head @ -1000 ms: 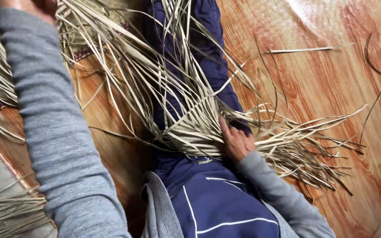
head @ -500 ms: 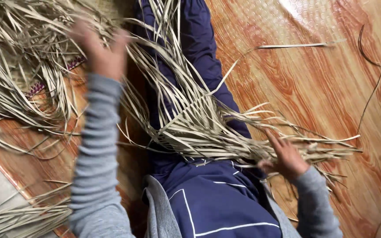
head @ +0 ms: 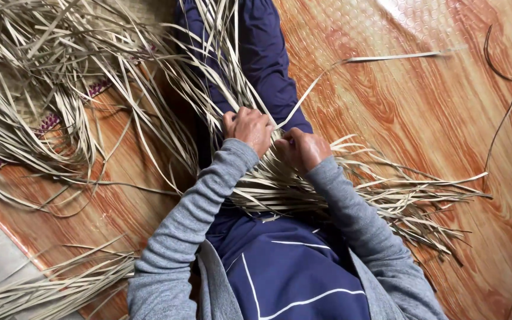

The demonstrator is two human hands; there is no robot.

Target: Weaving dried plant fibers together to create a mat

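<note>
Pale dry woven palm-strip panel (head: 268,184) lies across the lap in blue trousers (head: 285,266); left hand (head: 249,129) and right hand (head: 302,149), fingers curled shut on strips, at its 12 o'clock edge, loose strips running toward 10–11 o'clock.

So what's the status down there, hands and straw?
Left hand and right hand both closed on the woven straw strips over the lap. Loose strips fan out across the wood-pattern floor. Nothing blocks the hands.
</note>
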